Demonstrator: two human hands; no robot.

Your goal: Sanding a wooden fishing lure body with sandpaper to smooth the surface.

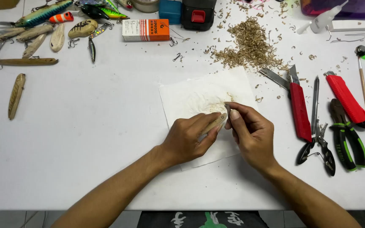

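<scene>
My left hand (pixel 186 138) grips a small carved wooden lure body (pixel 215 123), its pale tip pointing up and to the right. My right hand (pixel 252 131) pinches a small dark piece, probably sandpaper (pixel 227 109), against that tip. Both hands hover over a white paper sheet (pixel 199 95) dusted with fine wood powder, lying on the white table (pixel 85 139).
A heap of wood shavings (pixel 248 44) lies behind the sheet. Red utility knives (pixel 299 109) (pixel 349 99), pliers (pixel 346 137) and a thin metal tool (pixel 315 101) lie at the right. Finished and bare wooden lures (pixel 34 36), loose hooks (pixel 177 57), an orange-white box (pixel 145 29) sit far left.
</scene>
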